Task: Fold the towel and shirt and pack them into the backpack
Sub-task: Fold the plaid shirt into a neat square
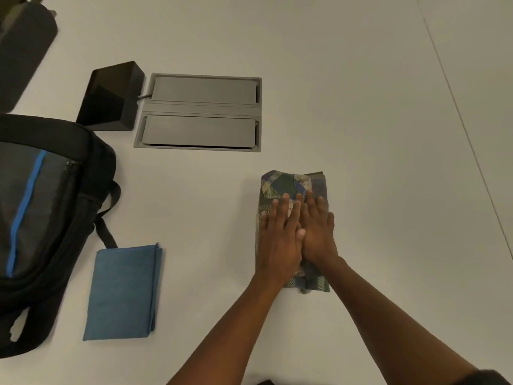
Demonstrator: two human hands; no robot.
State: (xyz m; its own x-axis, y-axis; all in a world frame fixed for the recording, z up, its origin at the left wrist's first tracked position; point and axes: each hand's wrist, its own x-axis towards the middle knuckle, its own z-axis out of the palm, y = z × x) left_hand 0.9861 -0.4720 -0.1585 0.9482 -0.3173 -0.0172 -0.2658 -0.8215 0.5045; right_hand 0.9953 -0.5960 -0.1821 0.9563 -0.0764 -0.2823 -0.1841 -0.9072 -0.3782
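**Pressing the folded shirt flat before packing**

Both hands flat, fingers spread, palms down on the plaid shirt (294,190). Left hand (277,240) and right hand (316,234) sit side by side, thumbs touching, gripping nothing, likely pressing to set the creases so the bundle holds its shape. Shirt is a compact rectangle, collar end away from the person, on the white table (361,107). Blue towel (125,290) already folded, lying left of the shirt, just beside the backpack (41,207), probably staged there for a short reach. Backpack lies at the left edge; cannot tell if its main compartment is open. Folding looks done; packing not yet begun.
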